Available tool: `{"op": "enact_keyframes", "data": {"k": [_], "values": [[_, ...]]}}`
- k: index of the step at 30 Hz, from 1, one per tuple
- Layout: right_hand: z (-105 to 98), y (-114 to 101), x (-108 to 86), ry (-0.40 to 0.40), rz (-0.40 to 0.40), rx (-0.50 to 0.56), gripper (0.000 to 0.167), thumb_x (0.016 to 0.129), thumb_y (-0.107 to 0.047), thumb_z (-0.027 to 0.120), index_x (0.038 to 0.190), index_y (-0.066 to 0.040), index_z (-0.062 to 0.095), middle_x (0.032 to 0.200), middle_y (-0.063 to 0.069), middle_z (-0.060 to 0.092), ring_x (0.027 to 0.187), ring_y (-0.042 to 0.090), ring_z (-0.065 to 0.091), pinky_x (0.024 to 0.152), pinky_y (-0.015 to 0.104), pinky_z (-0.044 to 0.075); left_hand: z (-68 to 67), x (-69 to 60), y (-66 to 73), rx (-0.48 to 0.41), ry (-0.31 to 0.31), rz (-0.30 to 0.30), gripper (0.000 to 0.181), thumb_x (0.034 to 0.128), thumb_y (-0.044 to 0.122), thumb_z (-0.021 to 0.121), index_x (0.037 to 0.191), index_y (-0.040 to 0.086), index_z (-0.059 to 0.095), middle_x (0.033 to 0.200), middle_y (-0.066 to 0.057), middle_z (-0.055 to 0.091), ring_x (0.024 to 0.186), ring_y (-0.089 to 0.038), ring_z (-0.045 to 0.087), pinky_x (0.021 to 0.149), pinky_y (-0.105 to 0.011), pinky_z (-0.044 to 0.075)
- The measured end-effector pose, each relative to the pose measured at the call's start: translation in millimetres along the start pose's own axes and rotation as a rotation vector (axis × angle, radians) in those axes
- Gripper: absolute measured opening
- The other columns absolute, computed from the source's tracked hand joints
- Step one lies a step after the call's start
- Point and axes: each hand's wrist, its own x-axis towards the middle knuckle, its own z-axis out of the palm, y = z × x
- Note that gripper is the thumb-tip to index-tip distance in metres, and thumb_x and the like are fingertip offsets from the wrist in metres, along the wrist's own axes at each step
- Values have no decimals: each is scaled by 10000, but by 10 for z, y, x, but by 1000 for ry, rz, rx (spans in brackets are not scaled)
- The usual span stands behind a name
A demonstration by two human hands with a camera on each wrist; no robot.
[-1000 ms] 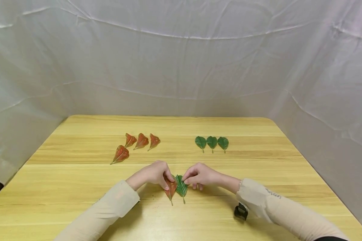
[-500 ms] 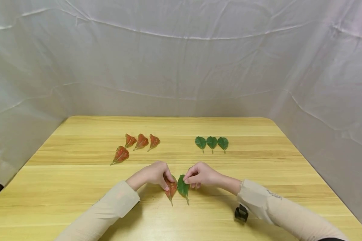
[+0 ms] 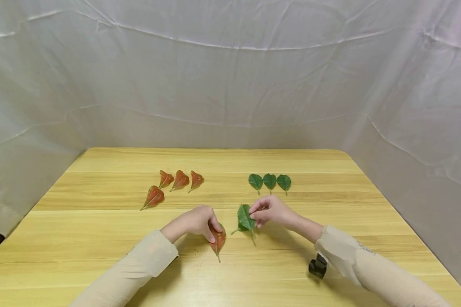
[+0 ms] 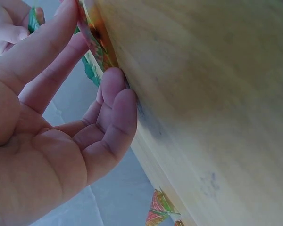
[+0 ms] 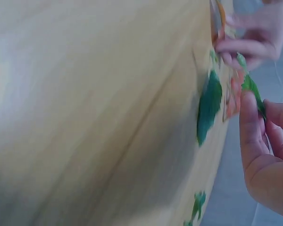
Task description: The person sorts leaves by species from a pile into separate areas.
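Observation:
My left hand (image 3: 197, 222) pinches a red leaf (image 3: 217, 244) near the front middle of the table, its stem towards me. In the left wrist view that red leaf (image 4: 95, 40) stands by the fingertips, against the wood. To its right, my right hand (image 3: 272, 211) pinches a green leaf (image 3: 246, 216) between thumb and fingers. The right wrist view shows this green leaf (image 5: 253, 89) raised off the table, with a second green leaf (image 5: 210, 106) lying on the wood below. From the head, the lower leaf is mostly hidden; its stem points left.
Several red leaves (image 3: 179, 180) lie at the back left of the wooden table (image 3: 100, 247), one set nearer. Three green leaves (image 3: 269, 181) form a row at the back right. White sheeting (image 3: 230, 94) surrounds the table. A dark wrist device (image 3: 317, 266) hangs under the right sleeve.
My right hand has moved away and to the right with the green leaf, from beside the red leaf. Another green leaf now shows beneath it. The left hand has stayed in place.

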Motion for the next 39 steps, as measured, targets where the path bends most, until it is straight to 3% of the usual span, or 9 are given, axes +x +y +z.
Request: {"op": "enact_keyframes", "data": {"k": [9,14,21,29,39], "values": [[-363,80,-51,107,32,46,198,804,75,581,956,196,545,759,124,611,598,176,614,625,369,521,3,18,3,-21,-9,-19,236,609,28,793,832,78,731,872,-49,678,857,-203,593,766,-303,467],[-467,147,-59,127,69,59,217,801,92,574,981,203,527,759,123,611,606,179,612,624,362,522,-8,9,5,-14,-12,-14,238,608,31,793,834,77,731,873,-51,677,858,-199,594,755,-276,469],[-514,250,-31,122,112,21,222,801,92,576,1001,183,537,760,120,605,623,184,610,621,338,522,-11,8,8,-15,-14,-16,234,608,21,793,827,72,731,868,-55,677,846,-197,596,752,-284,468],[-503,298,4,88,115,-13,222,809,120,539,1016,202,538,746,132,611,581,180,606,596,330,523,-14,18,19,-14,-14,-18,231,608,24,793,825,73,732,864,-49,678,849,-200,592,760,-294,464],[-471,318,-6,103,116,-51,210,793,156,529,997,196,552,753,159,577,560,203,606,585,349,524,-16,19,18,-12,-15,-23,234,604,21,794,822,76,732,854,-50,680,837,-195,597,757,-299,466]]}}
